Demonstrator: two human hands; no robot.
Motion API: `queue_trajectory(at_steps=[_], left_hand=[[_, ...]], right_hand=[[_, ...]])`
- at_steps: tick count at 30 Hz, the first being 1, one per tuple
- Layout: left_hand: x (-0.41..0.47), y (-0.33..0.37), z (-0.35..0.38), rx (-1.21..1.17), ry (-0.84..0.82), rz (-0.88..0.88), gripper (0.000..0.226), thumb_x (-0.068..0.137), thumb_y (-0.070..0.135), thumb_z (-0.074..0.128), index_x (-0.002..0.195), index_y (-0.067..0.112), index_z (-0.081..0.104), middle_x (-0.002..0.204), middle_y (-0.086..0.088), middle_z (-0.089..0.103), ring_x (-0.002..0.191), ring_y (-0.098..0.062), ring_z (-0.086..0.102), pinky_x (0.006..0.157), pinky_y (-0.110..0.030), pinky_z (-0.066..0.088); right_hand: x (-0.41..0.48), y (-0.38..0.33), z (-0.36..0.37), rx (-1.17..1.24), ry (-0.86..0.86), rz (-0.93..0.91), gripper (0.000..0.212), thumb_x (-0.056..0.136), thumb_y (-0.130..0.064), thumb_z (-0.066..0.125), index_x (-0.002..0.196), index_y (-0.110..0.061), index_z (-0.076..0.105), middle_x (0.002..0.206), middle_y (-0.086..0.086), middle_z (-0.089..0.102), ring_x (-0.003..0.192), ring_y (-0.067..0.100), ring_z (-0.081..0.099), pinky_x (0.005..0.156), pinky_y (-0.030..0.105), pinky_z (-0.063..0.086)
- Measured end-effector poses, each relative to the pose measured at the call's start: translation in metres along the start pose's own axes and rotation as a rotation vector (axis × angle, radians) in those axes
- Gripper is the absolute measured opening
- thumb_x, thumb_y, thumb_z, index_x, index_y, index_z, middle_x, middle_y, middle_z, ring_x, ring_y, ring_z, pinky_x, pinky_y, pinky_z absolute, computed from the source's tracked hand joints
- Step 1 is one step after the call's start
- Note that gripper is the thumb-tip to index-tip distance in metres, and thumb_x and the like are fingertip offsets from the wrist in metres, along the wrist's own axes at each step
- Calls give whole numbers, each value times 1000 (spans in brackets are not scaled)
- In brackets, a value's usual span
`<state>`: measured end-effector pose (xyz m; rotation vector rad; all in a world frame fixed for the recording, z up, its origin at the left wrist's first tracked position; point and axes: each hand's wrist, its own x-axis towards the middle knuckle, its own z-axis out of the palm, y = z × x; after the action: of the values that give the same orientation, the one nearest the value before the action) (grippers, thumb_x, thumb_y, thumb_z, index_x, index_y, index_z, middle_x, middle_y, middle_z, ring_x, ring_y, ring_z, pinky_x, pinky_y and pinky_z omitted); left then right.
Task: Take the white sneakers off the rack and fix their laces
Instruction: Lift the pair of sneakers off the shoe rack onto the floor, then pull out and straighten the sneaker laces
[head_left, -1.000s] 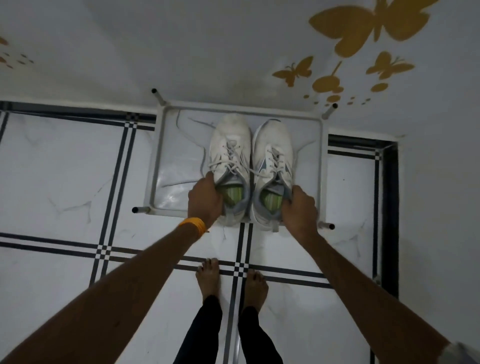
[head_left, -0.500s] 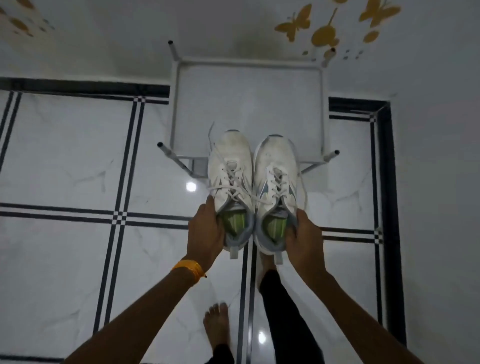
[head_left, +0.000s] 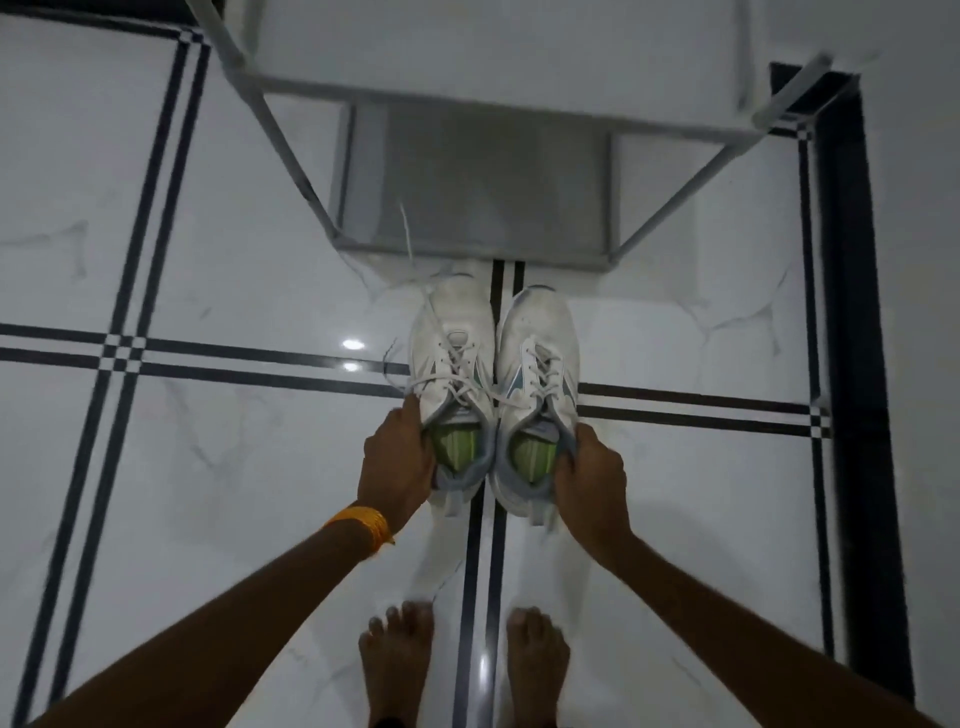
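Observation:
Two white sneakers with grey collars and green insoles are side by side over the tiled floor, in front of the rack (head_left: 670, 200). My left hand (head_left: 397, 465) grips the heel collar of the left sneaker (head_left: 452, 332). My right hand (head_left: 589, 475) grips the heel collar of the right sneaker (head_left: 540, 332). Their toes point away from me. Loose white laces (head_left: 415, 291) trail up and left from the left sneaker, toward the rack's front edge.
The grey metal-framed rack stands against the wall at the top, its shelves bare. My bare feet (head_left: 397, 660) stand on the white marble floor with black stripe lines (head_left: 208, 358). A dark border (head_left: 852, 312) runs along the right side by the wall.
Both sneakers have come off the rack's top shelf and moved down toward the floor in front of it, still held in both hands. The view has tilted further downward.

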<state>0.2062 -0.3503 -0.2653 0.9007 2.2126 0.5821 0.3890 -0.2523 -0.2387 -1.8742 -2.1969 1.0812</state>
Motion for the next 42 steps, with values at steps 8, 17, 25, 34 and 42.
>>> queue_trajectory(at_steps=[8, 17, 25, 34, 42], left_hand=[[61, -75, 91, 63, 56, 108, 25, 97, 20, 45, 115, 9, 57, 104, -13, 69, 93, -31, 66, 84, -39, 52], [65, -105, 88, 66, 272, 304, 40, 93, 53, 38, 115, 25, 56, 90, 9, 56, 67, -6, 50, 57, -10, 30], [97, -100, 78, -1, 40, 577, 9, 99, 25, 47, 98, 21, 56, 90, 4, 60, 71, -11, 58, 60, -22, 48], [90, -89, 79, -172, -11, 365, 21, 100, 28, 46, 84, 15, 51, 81, -9, 62, 73, -23, 57, 65, -36, 51], [97, -72, 78, -372, 4, 262, 35, 76, 8, 79, 55, 23, 55, 67, 6, 70, 75, -9, 70, 63, -21, 57]], right_hand=[[71, 84, 96, -31, 10, -25, 11, 94, -12, 48, 96, -6, 57, 88, 14, 66, 75, 30, 66, 66, 47, 59], [68, 89, 72, -274, 152, -405, 62, 94, -26, 49, 148, -24, 20, 108, -3, 40, 71, 14, 51, 54, 31, 45], [105, 29, 123, -184, -177, -856, 23, 94, -18, 54, 115, -25, 55, 116, -2, 64, 100, 15, 60, 86, 40, 52], [109, 30, 118, -281, -169, -731, 10, 92, -25, 55, 96, -16, 59, 93, 10, 70, 84, 26, 63, 74, 40, 52], [108, 23, 123, 6, 9, -487, 36, 61, -17, 86, 51, -17, 51, 57, 4, 63, 55, 15, 58, 47, 21, 39]])
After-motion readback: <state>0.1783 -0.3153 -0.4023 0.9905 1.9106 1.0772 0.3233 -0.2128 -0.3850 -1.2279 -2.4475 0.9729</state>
